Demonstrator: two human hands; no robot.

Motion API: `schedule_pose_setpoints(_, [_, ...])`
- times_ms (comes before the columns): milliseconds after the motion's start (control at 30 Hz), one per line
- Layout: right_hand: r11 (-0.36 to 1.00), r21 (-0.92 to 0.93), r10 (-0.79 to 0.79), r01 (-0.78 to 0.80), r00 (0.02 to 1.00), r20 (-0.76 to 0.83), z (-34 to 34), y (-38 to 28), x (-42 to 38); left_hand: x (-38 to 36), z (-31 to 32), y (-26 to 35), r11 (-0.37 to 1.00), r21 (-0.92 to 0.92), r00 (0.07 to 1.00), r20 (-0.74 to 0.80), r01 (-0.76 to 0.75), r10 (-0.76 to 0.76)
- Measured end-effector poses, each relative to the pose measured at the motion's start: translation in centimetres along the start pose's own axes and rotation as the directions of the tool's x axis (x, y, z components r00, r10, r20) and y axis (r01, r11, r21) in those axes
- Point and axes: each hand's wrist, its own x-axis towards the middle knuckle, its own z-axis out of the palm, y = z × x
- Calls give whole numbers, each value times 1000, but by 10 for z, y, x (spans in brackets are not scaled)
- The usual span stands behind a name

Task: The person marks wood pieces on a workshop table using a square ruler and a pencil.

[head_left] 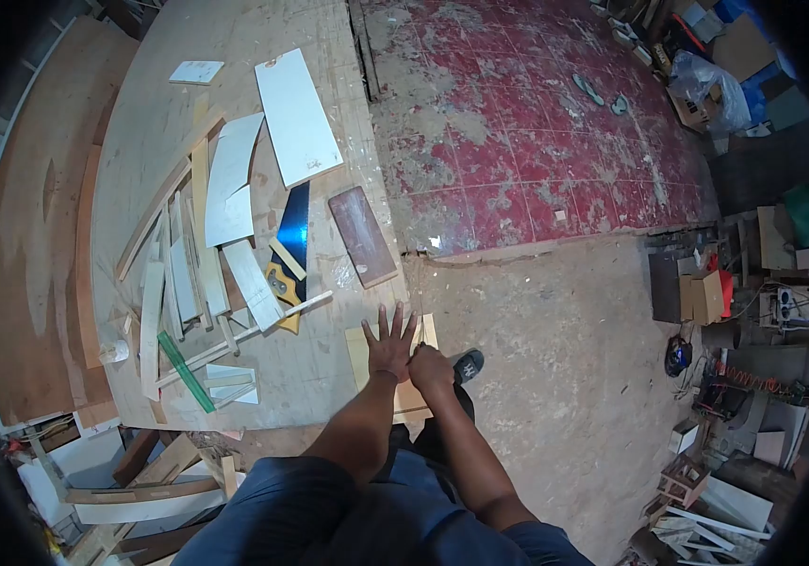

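My left hand (389,349) lies with its fingers spread on a light wooden board (357,357) at the table's edge. Close beside it, my right hand (431,366) is closed round something I cannot make out; a thin dark tip shows above the fist, near the board's right side. Up and to the left, a saw with a yellow handle (282,286) and a blue blade lies among wood pieces. A reddish-brown block (362,236) rests above my left hand on the table.
White boards (298,118) and narrow wood strips lie on the plywood table (315,382). A green strip (185,373) is at the lower left. My shoe (469,365) stands on the concrete floor. Boxes (701,298) and tools line the right side.
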Motion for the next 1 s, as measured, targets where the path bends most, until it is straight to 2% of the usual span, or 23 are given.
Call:
schedule_pose_setpoints(33, [1000, 0, -3, 3, 1000, -2, 2, 0, 1, 1, 4, 0, 992, 123, 1000, -27, 6, -3])
schedule_pose_setpoints(67, [998, 37, 50, -49, 999, -22, 7, 0, -1, 0, 8, 0, 992, 123, 1000, -25, 6, -2])
schedule_pose_setpoints(133, [991, 75, 114, -111, 993, -39, 4, 4, -14, -4, -11, 1, 990, -138, 1000, -2, -11, 11])
schedule_pose_setpoints(300, [983, 28, 183, -184, 982, 36, -32, 6, -49, -5, -18, 3, 994, -112, 1000, 13, -6, 7])
schedule_pose_setpoints(433, [997, 41, 67, -69, 996, 65, -24, 2, -11, -4, -13, 1, 991, -131, 999, -52, -23, 16])
schedule_pose_setpoints(467, [993, 80, 86, -88, 996, 22, -17, 2, 7, -5, -20, 1, 996, -88, 997, 77, -6, 12])
schedule_pose_setpoints(533, [987, 124, 102, -97, 994, -27, -12, 2, 21, -4, -37, 2, 995, -96, 993, 116, 1, 10])
schedule_pose_setpoints(600, [996, 62, 57, -58, 998, 10, -7, 11, 21, -7, -30, 2, 994, -111, 986, 164, 7, 12])
schedule_pose_setpoints(667, [993, 71, 91, -91, 996, 12, -19, 8, -5, -3, -5, 1, 991, -136, 999, -48, -13, 7])
schedule_pose_setpoints(733, [990, 78, 115, -116, 993, 19, -31, -1, -22, -2, -5, 2, 993, -121, 999, -52, -10, 3])
schedule_pose_setpoints(800, [973, 109, 203, -203, 979, 16, -35, -7, -27, -3, -5, 2, 994, -107, 999, -51, 1, -6])
schedule_pose_setpoints(833, [974, 107, 200, -201, 980, 18, -24, -1, -14, -2, -4, 2, 996, -91, 1000, -30, 2, -5])
schedule_pose_setpoints(900, [991, 95, 102, -99, 994, -29, 8, 15, 23, -5, -11, 2, 997, -73, 1000, -2, 4, -4])
schedule_pose_setpoints(967, [988, 108, 116, -111, 993, -33, 0, 10, 32, -5, -40, 1, 989, -150, 987, 158, 5, 19])
schedule_pose_setpoints(1000, [985, 119, 131, -126, 991, -34, -5, 6, 31, -5, -39, 0, 989, -147, 987, 159, 6, 18])
